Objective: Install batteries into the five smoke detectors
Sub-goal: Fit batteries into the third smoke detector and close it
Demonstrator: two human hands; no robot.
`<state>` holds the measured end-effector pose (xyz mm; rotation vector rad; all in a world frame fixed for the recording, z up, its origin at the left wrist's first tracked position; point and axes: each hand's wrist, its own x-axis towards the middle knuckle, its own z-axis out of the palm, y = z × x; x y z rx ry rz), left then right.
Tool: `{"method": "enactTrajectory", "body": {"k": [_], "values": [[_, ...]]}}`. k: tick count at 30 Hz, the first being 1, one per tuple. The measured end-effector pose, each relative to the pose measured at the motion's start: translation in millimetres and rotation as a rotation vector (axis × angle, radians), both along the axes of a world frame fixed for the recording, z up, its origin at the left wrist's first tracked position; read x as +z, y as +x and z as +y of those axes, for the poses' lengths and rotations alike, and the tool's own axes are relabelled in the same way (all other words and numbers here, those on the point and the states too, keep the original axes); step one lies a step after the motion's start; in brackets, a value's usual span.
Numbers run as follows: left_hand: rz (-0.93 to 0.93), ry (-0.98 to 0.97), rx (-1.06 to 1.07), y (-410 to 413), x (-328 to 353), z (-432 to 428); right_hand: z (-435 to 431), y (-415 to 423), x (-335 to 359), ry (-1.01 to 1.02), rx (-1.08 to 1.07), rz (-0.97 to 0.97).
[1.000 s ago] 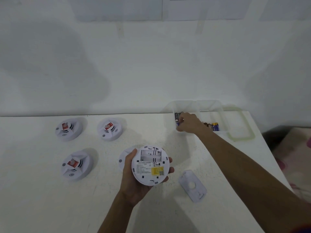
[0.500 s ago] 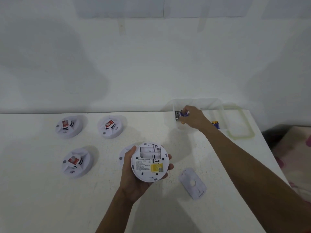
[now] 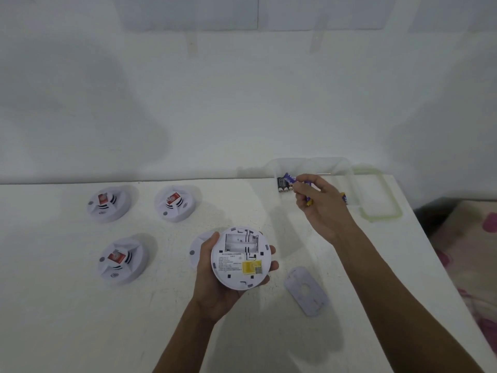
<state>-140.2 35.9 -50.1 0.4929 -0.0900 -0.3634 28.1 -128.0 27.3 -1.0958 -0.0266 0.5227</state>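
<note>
My left hand grips a round white smoke detector with its back up; the battery bay in it is open and has no cells. My right hand pinches purple batteries just above the clear plastic box at the table's back right. More batteries lie in the box. Three detectors lie face up with red stickers: the back-left detector, the back-middle detector and the front-left detector. Another detector sits partly hidden behind my left hand.
A grey battery cover lies flat on the white table, right of the held detector. The box's green-rimmed lid lies near the table's right edge. A white wall stands right behind the table.
My right hand has risen out of the box with purple batteries and come a little toward me. The left hand keeps the detector nearly still.
</note>
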Motion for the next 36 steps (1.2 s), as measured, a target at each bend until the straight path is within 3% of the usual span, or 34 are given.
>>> {"method": "enactTrajectory", "body": {"k": [4, 8, 13, 17, 20, 28, 32, 36], "values": [[0.038, -0.001, -0.011, -2, 0, 0, 3, -37, 17, 0.114, 0.061, 0.08], [0.057, 0.017, 0.004, -5, 2, -3, 5, -68, 29, 0.114, 0.12, 0.037], [-0.003, 0.07, 0.014, -2, 10, -2, 7, -92, 35, -0.303, 0.228, -0.346], [0.056, 0.0, 0.092, -4, 13, -2, 8, -103, 33, -0.45, 0.323, -0.506], [0.176, 0.16, 0.369, -12, 18, -11, 12, -108, 28, -0.613, 0.295, -0.782], [0.085, 0.047, 0.388, -12, 33, -15, 22, -108, 13, -0.765, 0.261, -1.264], [0.195, 0.034, 0.307, -23, 21, -6, 22, -103, 16, -0.813, 0.337, -1.369], [0.155, 0.316, 0.434, -17, 20, -12, 22, -102, 20, -0.853, 0.436, -1.399]]}}
